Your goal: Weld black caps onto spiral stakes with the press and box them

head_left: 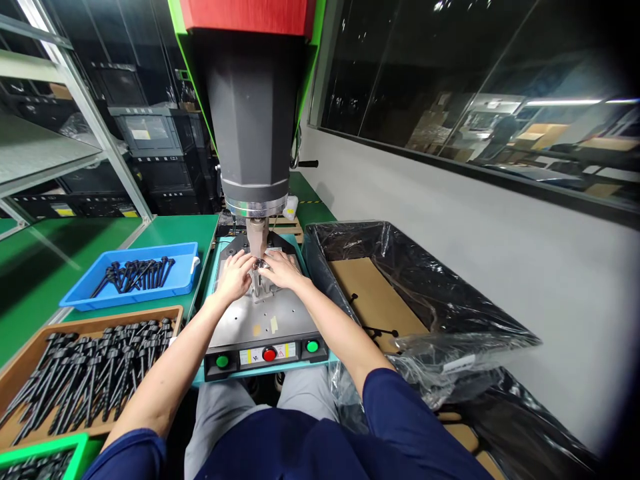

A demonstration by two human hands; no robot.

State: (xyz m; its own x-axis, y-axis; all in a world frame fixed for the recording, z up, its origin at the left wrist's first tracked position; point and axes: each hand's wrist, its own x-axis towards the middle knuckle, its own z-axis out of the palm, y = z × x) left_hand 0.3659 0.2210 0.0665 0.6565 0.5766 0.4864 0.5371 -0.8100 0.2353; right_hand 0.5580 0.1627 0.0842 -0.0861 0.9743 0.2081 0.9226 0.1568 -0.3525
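Note:
Both my hands are at the metal fixture (261,292) on a press-like machine, just under its metal tool head (257,235). My left hand (236,275) comes in from the left, its fingers bent toward the fixture's top. From the other side my right hand (283,269) reaches in, fingertips close to those of the left. Between the fingertips sits a small dark, shiny part (260,264), partly covered by the fingers. Both hands look closed on it, though its kind is too small to make out.
A front panel has green buttons (313,346) and a red button (269,354). To the left, a blue tray (80,298) and a brown tray (177,313) hold black long-stemmed parts. A plastic-lined box (380,280) stands right, with cardboard and a few black parts inside.

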